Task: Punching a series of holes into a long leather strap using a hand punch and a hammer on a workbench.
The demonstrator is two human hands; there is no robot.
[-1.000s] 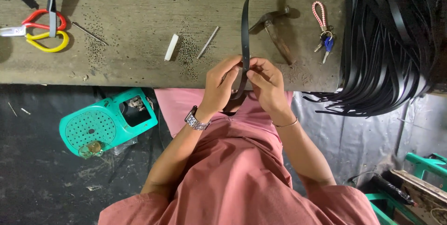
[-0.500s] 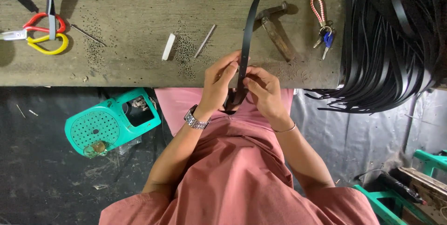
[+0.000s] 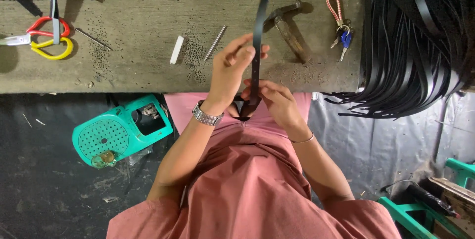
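At the rough table's (image 3: pixel 148 1) near edge, my left hand (image 3: pixel 232 71) and right hand (image 3: pixel 274 103) pinch a glossy black punched strap (image 3: pixel 257 31).

Soft, even light falls on the bench (image 3: pixel 123 1), bright enough to show its grain. Shadows are short and soft: the hammer (image 3: pixel 289 29) and keys (image 3: pixel 341 31) cast faint ones. The floor (image 3: pixel 44 179) below is dim. Focus is sharp throughout; no glare. The bench edge bows slightly, showing wide-lens distortion.
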